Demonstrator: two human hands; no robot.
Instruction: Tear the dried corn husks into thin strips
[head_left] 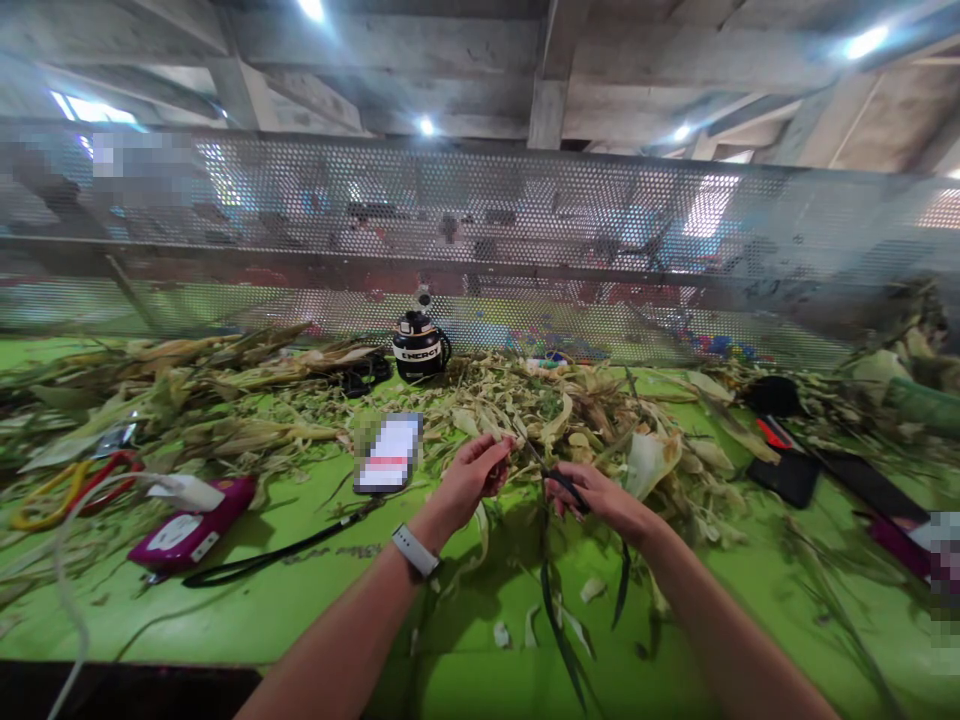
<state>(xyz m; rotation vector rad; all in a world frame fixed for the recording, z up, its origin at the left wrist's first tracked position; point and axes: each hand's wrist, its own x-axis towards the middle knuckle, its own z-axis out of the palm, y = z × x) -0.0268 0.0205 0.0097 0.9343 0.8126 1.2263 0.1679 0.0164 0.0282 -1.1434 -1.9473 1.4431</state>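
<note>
My left hand [476,472], with a pale watch [415,550] on its wrist, is closed in a pinch over the green table; whatever is between the fingertips is too small to make out. Just to the right, my right hand [589,492] grips a pair of scissors [564,486] by the dark handles. The blades point up and left toward the left fingertips. Behind both hands lies a heap of dried husks and leaf scraps [555,410]. Long dark green leaf strips [553,600] trail below the right hand.
A phone [388,455] with a strap lies left of my hands. Farther left are a magenta power bank [193,528] with a white cable and yellow-red scissors [56,497]. A black "ENERGY" jug [418,348] stands before the perforated metal screen [465,240]. Dark flat items [784,475] lie right.
</note>
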